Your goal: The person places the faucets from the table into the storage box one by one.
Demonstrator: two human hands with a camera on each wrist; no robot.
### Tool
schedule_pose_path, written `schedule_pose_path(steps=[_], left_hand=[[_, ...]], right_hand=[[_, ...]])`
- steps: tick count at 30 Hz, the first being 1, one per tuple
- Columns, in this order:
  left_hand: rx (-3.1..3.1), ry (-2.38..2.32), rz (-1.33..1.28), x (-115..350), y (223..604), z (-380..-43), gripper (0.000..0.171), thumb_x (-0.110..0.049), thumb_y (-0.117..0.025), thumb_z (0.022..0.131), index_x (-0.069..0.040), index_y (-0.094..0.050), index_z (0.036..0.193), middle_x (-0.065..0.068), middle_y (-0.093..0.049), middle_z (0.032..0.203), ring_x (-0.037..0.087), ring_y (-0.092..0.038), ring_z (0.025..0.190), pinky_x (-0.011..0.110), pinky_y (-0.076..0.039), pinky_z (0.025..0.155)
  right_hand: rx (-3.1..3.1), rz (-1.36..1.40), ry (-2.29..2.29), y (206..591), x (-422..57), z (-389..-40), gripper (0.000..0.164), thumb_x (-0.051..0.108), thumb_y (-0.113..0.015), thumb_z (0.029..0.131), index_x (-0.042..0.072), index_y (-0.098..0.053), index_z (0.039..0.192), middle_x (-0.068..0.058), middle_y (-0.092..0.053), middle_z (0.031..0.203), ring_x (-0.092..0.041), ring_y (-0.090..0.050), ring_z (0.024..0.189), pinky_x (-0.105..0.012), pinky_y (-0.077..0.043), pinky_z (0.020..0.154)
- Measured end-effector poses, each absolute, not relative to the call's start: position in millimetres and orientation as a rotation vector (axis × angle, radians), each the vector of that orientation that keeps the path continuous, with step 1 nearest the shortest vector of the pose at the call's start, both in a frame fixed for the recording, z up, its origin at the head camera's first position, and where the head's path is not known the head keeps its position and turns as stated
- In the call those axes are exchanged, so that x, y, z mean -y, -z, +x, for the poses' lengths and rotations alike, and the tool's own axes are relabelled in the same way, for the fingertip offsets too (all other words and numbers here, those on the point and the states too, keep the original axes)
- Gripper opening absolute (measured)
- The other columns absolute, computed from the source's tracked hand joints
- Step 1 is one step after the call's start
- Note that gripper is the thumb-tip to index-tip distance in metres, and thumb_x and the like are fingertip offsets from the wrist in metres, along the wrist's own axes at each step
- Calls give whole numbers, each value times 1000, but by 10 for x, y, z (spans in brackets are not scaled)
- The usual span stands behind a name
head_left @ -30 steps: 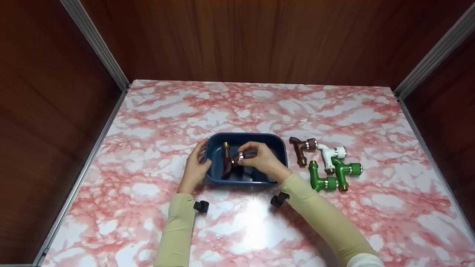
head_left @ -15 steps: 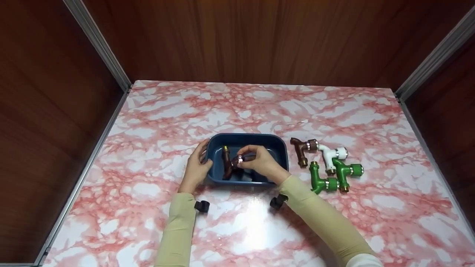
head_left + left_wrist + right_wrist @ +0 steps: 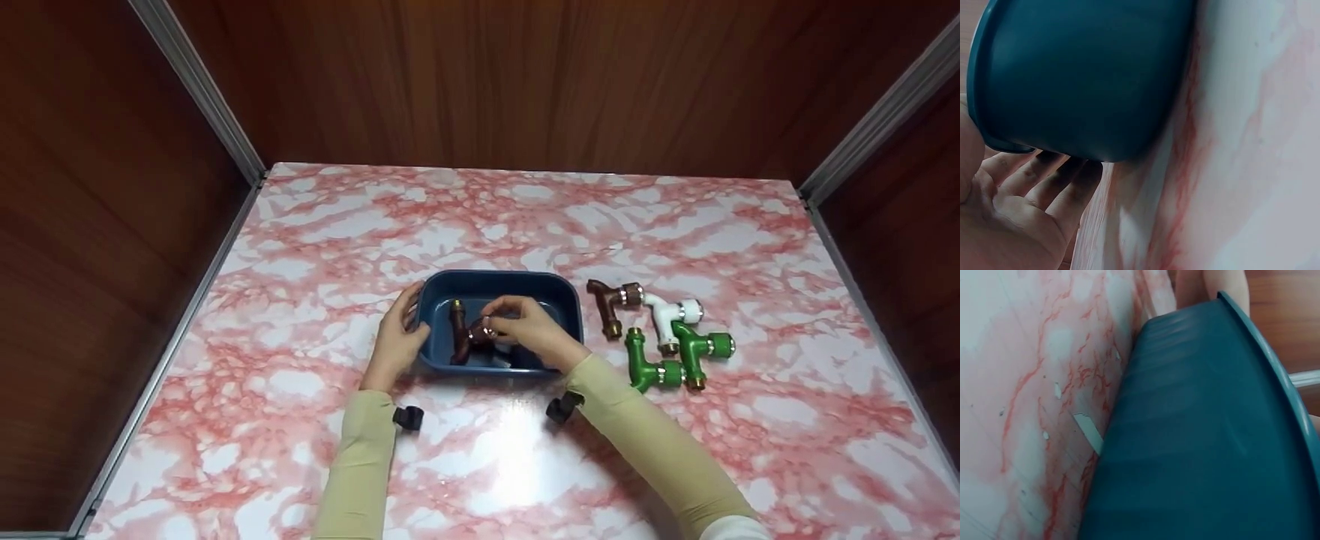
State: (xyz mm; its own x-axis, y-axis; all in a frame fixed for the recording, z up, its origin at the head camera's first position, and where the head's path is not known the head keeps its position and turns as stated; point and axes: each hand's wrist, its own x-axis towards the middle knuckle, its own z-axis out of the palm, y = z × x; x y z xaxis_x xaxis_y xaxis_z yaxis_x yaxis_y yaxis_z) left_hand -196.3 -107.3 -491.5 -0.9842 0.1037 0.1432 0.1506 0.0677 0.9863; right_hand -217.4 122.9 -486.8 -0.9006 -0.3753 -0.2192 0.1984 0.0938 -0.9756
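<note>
A dark blue plastic tub (image 3: 499, 280) stands in the middle of the table. My left hand (image 3: 399, 341) holds its left end, thumb at the rim and fingers along the outer wall; the left wrist view shows those fingers (image 3: 1069, 191) against the side. Inside the tub is a brown tap (image 3: 460, 341) with a brass threaded end pointing away from me. My right hand (image 3: 529, 326) reaches in over the front rim and pinches the tap's round handle. A pale object (image 3: 501, 361) shows partly beneath the handle. In the right wrist view, the tub's wall (image 3: 1196, 422) hides the fingers.
Right of the tub lie another brown tap (image 3: 607, 309), a white tap (image 3: 664, 321) and two green taps, one nearer (image 3: 642, 366) and one farther right (image 3: 697, 352). Dark wood panels (image 3: 480, 82) enclose the marbled table (image 3: 337, 225) at the back and sides.
The brown tap has shifted slightly toward me and down within the tub, with my right hand moving along on its handle. My left hand stays at the tub's left end.
</note>
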Motion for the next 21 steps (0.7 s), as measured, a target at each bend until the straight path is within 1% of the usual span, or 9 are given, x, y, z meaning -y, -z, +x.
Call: schedule_pose_path(steps=[3,6,10,13,18,21], left_hand=[[2267,2114,-270,1075,4921,-1967,63,18,-45,81,8,-37,142,30,-40,140,43,-40,128,49,-40,100],[2270,2122,-274,1079,4923,-1967,63,18,-45,82,7,-36,143,29,-40,141,41,-39,129,48,-39,100],[2269,2128,-277,1086,4927,-1962,63,18,-44,82,6,-36,144,29,-39,142,41,-39,130,48,-39,100],[2258,2135,-274,1087,4929,-1961,64,19,-44,81,7,-36,143,29,-39,141,41,-39,130,49,-40,99],[2257,2139,-269,1086,4933,-1967,63,18,-45,82,7,-36,143,29,-39,142,41,-39,129,51,-40,99],[2267,2135,-270,1084,4931,-1967,63,18,-45,82,6,-36,144,28,-38,143,41,-39,130,50,-40,99]], right_hand=[[-1897,-129,1889,4854,-1232,-2178,23,9,-52,96,-8,-59,111,-18,-55,119,-22,-58,97,-46,-52,87],[-1878,-108,1901,4850,-1237,-2179,24,9,-51,97,-9,-58,111,-17,-56,116,-21,-57,95,-43,-54,84],[-1902,-134,1892,4860,-1242,-2175,25,3,-57,92,-12,-57,112,-13,-58,109,-18,-59,90,-42,-54,82],[-1938,-159,1866,4873,-1252,-2171,31,-1,-62,88,-13,-56,116,-14,-58,108,-18,-62,86,-42,-55,81],[-1993,-172,1826,4899,-1277,-2166,35,-5,-65,83,-13,-55,116,-17,-58,109,-19,-63,80,-37,-56,77],[-2002,-144,1823,4905,-1292,-2169,34,-6,-66,82,-12,-57,114,-17,-58,107,-19,-63,80,-37,-56,77]])
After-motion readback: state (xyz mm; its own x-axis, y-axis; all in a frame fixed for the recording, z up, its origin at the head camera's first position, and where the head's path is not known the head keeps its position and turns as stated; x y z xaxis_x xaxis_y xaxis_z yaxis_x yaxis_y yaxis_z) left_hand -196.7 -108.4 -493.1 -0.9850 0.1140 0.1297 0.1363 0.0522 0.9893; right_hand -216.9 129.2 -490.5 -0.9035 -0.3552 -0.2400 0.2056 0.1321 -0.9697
